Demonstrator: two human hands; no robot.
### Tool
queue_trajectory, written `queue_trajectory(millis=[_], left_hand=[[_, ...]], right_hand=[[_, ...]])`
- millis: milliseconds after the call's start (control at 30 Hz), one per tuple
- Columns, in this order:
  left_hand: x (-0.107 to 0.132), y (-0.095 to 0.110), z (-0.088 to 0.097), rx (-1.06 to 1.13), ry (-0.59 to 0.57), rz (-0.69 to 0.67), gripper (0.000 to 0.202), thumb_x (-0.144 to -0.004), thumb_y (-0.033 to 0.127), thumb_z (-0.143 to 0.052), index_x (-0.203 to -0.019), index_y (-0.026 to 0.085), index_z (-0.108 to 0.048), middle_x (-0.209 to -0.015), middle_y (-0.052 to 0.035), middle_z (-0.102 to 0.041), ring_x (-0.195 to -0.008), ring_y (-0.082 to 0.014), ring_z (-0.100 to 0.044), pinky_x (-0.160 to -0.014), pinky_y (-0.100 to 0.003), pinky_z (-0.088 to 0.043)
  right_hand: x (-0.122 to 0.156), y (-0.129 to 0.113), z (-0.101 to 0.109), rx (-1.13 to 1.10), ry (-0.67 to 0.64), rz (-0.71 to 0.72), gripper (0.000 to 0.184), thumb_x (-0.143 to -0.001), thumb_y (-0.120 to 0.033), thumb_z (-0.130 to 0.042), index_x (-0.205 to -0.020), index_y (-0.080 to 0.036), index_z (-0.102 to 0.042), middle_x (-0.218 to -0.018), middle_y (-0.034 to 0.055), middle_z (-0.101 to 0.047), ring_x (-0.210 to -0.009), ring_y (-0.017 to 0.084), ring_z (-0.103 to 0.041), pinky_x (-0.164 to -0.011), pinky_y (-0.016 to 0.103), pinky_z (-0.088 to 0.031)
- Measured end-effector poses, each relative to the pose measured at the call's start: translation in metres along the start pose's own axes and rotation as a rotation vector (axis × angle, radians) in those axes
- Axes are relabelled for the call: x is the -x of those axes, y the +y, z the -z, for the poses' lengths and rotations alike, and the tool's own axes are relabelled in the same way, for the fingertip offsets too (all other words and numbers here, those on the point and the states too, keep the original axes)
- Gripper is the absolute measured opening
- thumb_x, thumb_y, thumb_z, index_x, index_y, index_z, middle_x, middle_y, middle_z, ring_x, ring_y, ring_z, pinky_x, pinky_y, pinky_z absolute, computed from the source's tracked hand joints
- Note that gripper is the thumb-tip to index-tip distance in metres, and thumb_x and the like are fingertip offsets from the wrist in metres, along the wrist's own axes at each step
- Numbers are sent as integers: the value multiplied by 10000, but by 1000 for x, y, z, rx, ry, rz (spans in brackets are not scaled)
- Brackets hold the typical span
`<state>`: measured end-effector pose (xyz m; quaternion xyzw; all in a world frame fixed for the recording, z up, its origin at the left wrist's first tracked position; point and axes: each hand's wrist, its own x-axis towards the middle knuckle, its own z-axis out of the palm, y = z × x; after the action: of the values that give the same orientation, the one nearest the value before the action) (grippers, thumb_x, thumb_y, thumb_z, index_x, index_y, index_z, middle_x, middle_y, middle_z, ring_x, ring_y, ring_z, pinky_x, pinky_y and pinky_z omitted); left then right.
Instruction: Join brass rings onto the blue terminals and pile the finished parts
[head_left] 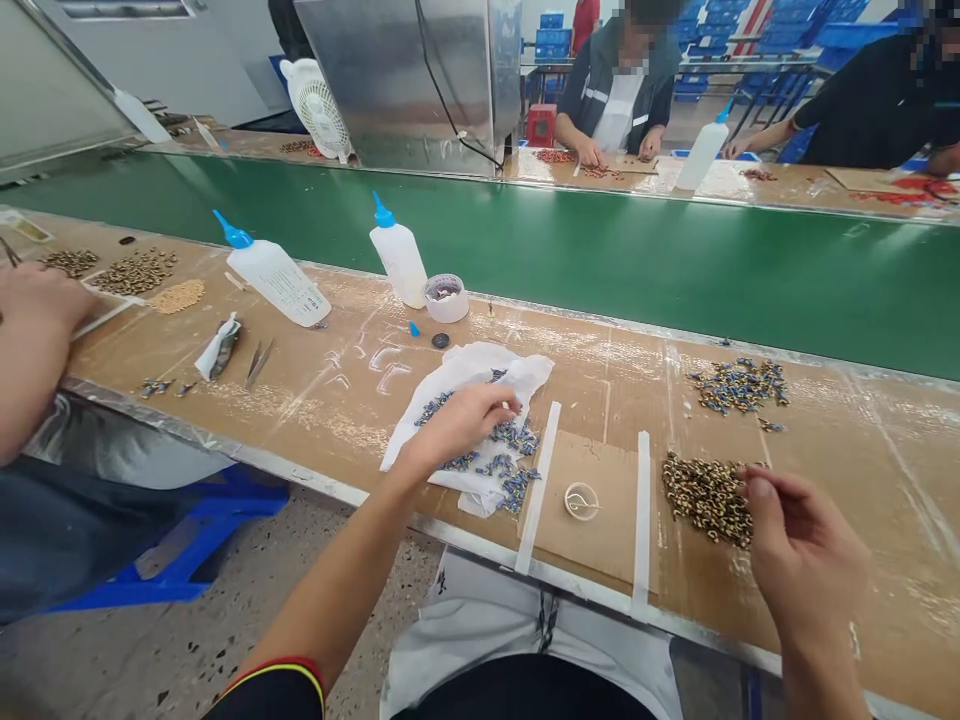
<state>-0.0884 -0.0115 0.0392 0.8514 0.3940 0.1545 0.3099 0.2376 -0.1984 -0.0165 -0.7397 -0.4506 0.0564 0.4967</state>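
On the white sheet [529, 375], blue-and-brass pieces [517, 488] are being partly screened by the left hand [469, 415], fingers loosely curled. Beyond a round dish [568, 500], a heap of brass-coloured parts [701, 500] is being overlapped at its right edge by the nearer right hand [806, 550], thumb and fingers almost together; whether anything is being gripped cannot be told.
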Motion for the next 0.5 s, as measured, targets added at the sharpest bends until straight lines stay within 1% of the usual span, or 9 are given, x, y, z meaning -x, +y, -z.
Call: queue_trajectory(millis=[33,67,133,200,267,333,400,500], left_hand=[[-7,2,1,21,-4,-16,151,-889,170,-524,-864,189,-671,-761,5,-635,-714,-129,-526,-681,-260,-359],[-15,4,0,55,-15,-29,173,-897,187,-517,-861,186,-686,-752,2,-635,-707,-126,-522,-675,-261,-360],[-34,10,-6,152,-40,-41,194,-901,243,-536,-815,167,-693,-669,7,-592,-640,-115,-482,-620,-255,-348],[-54,16,-17,289,-22,-37,213,-892,272,-556,-782,143,-684,-661,4,-580,-617,-104,-471,-598,-249,-355],[-69,21,-30,411,-6,-6,180,-864,273,-596,-823,129,-696,-695,-10,-615,-633,-104,-505,-617,-249,-395],[-78,24,-42,506,-31,7,158,-833,244,-635,-910,128,-712,-766,-29,-666,-691,-115,-560,-683,-264,-444],[-81,24,-52,577,-72,-6,179,-808,213,-663,-960,136,-718,-833,-45,-698,-756,-125,-595,-754,-283,-469],[-81,20,-59,646,-97,-4,163,-787,192,-685,-935,138,-725,-872,-52,-715,-796,-129,-615,-802,-296,-481]], right_hand=[[-14,-11,-9,-43,-9,-3,250,-910,-386,-587,-1031,-189,-683,-954,81,-710,-850,224,-673,-787,359,-517],[-29,-23,-18,-105,-47,9,226,-906,-379,-597,-1010,-198,-686,-934,69,-715,-819,205,-677,-770,344,-523],[-55,-49,-36,-223,-170,55,182,-902,-358,-612,-980,-212,-685,-908,49,-717,-775,171,-671,-726,309,-527],[-75,-71,-52,-328,-300,135,144,-910,-332,-606,-961,-219,-679,-871,32,-711,-735,143,-647,-679,276,-513],[-87,-85,-62,-379,-428,203,135,-917,-312,-602,-986,-226,-681,-877,25,-705,-716,125,-622,-664,262,-502],[-91,-88,-65,-395,-534,214,143,-924,-312,-595,-1001,-228,-681,-862,20,-701,-700,117,-605,-638,250,-488],[-92,-82,-62,-389,-673,188,150,-927,-325,-594,-992,-224,-684,-841,17,-695,-716,121,-607,-633,244,-481],[-91,-69,-49,-337,-994,143,164,-917,-345,-610,-979,-216,-691,-890,26,-697,-809,143,-628,-702,260,-498]])
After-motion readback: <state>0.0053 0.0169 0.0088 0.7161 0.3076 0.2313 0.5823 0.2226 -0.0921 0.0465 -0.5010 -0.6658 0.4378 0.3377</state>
